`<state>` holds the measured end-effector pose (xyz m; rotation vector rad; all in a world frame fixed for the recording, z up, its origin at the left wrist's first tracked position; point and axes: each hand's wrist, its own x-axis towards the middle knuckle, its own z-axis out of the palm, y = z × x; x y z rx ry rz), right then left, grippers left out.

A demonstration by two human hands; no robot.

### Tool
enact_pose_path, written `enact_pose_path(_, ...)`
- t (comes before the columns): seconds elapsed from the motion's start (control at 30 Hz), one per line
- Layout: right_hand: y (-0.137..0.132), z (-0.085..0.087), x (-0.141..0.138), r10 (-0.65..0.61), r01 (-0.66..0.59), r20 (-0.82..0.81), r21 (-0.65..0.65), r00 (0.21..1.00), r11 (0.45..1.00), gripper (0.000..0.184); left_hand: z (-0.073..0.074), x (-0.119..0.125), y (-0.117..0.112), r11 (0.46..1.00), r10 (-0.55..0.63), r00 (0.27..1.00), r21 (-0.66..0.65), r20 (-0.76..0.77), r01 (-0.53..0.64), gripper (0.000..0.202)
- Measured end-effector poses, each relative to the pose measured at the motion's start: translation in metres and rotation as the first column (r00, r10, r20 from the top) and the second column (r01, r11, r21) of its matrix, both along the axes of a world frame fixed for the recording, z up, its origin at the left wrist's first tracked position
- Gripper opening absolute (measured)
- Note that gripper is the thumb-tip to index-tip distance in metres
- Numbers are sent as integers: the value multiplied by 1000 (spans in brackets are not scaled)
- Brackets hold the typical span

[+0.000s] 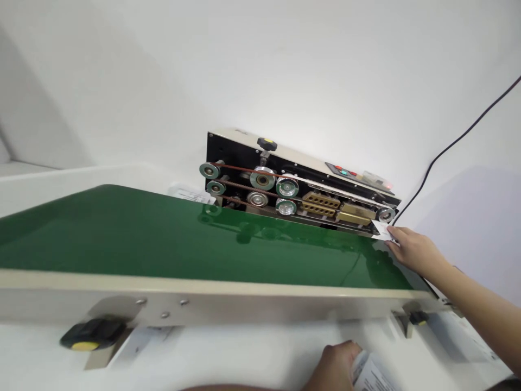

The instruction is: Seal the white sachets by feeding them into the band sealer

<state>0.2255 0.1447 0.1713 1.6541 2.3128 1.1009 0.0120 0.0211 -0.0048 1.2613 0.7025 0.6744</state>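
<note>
My right hand [417, 251] pinches a small white packet [381, 230] at the right end of a band sealing machine [301, 187]. The packet's far edge is close to the machine's rightmost wheel and brass blocks; whether it is between the bands I cannot tell. Low in the picture, my left hand [336, 366] is closed around a clear and white printed packet [372, 373], in front of the conveyor. How many packets it holds is unclear, as the picture's bottom edge cuts them off.
A green conveyor belt [134, 239] runs along the machine's front. Black knobs [94, 332] stick out below its metal side rail [252, 307]. Behind the belt lies another printed packet [191, 194]. A black cable [433, 160] rises along the white wall.
</note>
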Motion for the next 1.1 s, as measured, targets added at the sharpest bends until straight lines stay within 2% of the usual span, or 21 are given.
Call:
enact_pose_path(0.07, -9, 3, -9, 41, -38, -34, 71, 999, 997, 37, -1, 2, 1, 1000, 16, 1000, -26, 17, -15, 29)
enact_pose_path(0.13, -27, 7, -19, 93, -76, -75, 204, 993, 976, 41, -1, 3, 1, 999, 15, 1000, -52, 17, -14, 31)
enact_pose_path(0.23, -73, 5, -32, 260, -183, -141, 408, 955, 894, 39, 6, 2, -2, 996, -15, 999, -93, 42, 19, 32)
enact_pose_path(0.3, -109, -9, -40, 378, -262, -225, 416, 898, 871, 35, 16, -1, -7, 991, 13, 999, -134, 40, -8, 31)
enact_pose_path(0.37, -141, -34, -48, 386, -267, -400, 321, 831, 909, 33, 26, -4, -12, 987, 62, 998, -152, 6, -60, 27)
enact_pose_path(0.4, -155, -50, -52, 337, -236, -514, 254, 789, 938, 33, 30, -5, -13, 988, 73, 997, -135, -29, -76, 26)
enact_pose_path(0.43, -166, -66, -56, 261, -187, -630, 183, 732, 965, 34, 32, -6, -13, 990, 98, 993, -98, -58, -104, 25)
enact_pose_path(0.5, -183, -98, -64, 57, -64, -827, 25, 559, 998, 37, 34, -7, -13, 989, 93, 996, -115, 17, -90, 24)
enact_pose_path(0.6, -196, -132, -76, -205, 92, -966, -192, 160, 977, 45, 32, -7, -12, 990, 93, 993, -114, 72, -85, 22)
enact_pose_path(0.63, -197, -138, -80, -247, 113, -969, -244, 13, 963, 47, 32, -8, -12, 991, 93, 994, -104, 57, -87, 22)
enact_pose_path(0.7, -198, -143, -87, -254, 103, -935, -287, -249, 953, 50, 32, -8, -12, 990, 89, 995, -111, 36, -84, 20)
enact_pose_path(0.77, -198, -143, -93, -227, 65, -878, -279, -421, 958, 42, 33, -8, -13, 985, 88, 995, -151, 45, -80, 19)
enact_pose_path(0.83, -198, -142, -96, -211, 40, -829, -270, -519, 962, 34, 34, -7, -13, 979, 100, 994, -185, 55, -88, 19)
enact_pose_path(0.9, -197, -143, -95, -218, 20, -787, -280, -577, 960, 36, 34, -6, -12, 977, 103, 993, -195, 56, -90, 20)
enact_pose_path(1.0, -195, -142, -88, -255, -51, -717, -293, -649, 955, 40, 33, -5, -10, 977, 71, 996, -208, 62, -57, 25)
enact_pose_path(1.1, -191, -136, -77, -350, -167, -636, -331, -688, 929, 44, 33, -7, -8, 975, 29, 998, -222, 49, -18, 30)
